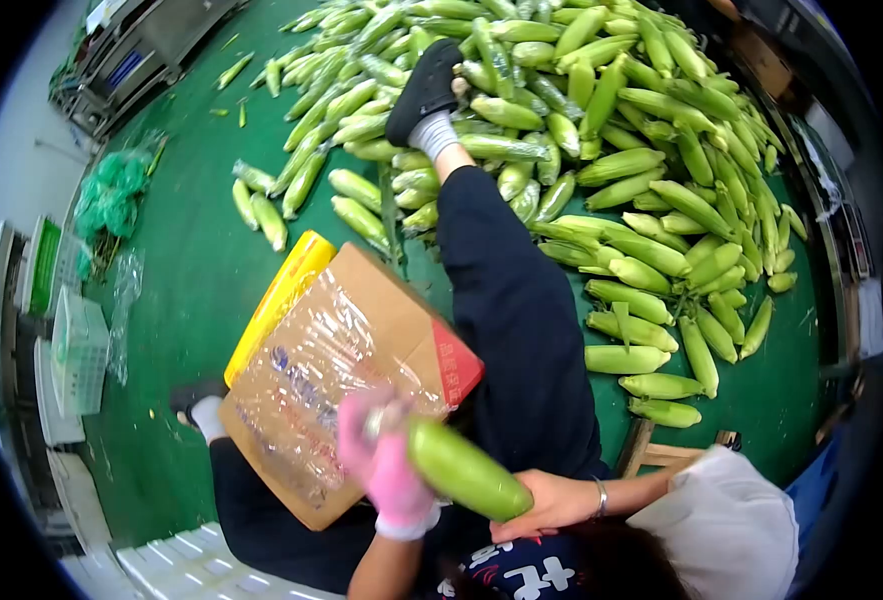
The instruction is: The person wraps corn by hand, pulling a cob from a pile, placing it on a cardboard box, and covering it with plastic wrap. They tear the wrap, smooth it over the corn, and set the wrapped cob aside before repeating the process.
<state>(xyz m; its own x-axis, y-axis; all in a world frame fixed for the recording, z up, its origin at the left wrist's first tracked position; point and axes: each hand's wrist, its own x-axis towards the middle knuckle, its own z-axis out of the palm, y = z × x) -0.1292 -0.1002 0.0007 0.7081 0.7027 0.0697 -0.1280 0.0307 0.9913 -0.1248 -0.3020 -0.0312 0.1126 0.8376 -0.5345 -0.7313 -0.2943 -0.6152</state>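
Now the left hand [389, 462], as far as the blur shows, grips the stalk end of a green corn ear [469, 472], the right hand [553, 500] grasping its other end above the lap; plastic film [306, 395] lies on the cardboard [386, 300], film-wrapped ears [501, 148] lie beyond, and many unwrapped ears [626, 360] remain at right

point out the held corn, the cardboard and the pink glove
held corn [469, 470]: head view, middle of its green husk
cardboard [383, 288]: head view, bare brown upper part
pink glove [391, 472]: head view, middle of the hand
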